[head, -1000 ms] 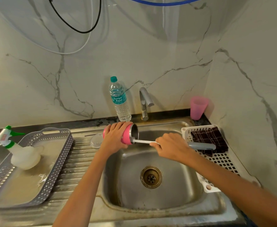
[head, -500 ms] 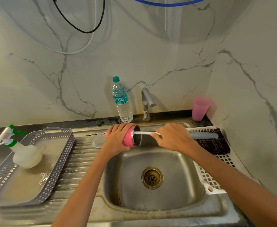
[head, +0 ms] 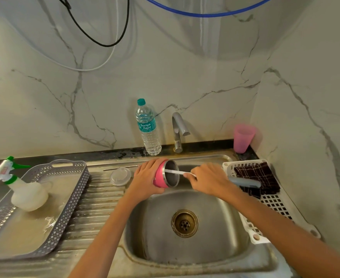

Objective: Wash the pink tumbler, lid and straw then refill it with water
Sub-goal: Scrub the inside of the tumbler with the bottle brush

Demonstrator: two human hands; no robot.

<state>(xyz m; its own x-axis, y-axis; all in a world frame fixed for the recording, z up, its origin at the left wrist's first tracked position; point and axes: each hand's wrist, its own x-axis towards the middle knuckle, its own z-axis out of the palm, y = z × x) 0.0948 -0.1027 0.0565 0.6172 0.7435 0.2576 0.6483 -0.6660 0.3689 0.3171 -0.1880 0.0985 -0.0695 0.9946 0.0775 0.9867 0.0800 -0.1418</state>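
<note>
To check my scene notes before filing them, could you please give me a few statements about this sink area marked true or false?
1. The left hand holds the pink steel tumbler on its side, mouth facing the right hand. True.
2. The right hand grips a yellow sponge. False: it grips a white-stemmed bottle brush reaching into the tumbler.
3. The clear round lid is fitted on the tumbler. False: it lies on the ribbed steel draining board.
4. The clear plastic water bottle stands upright left of the grey tap. True.
</note>
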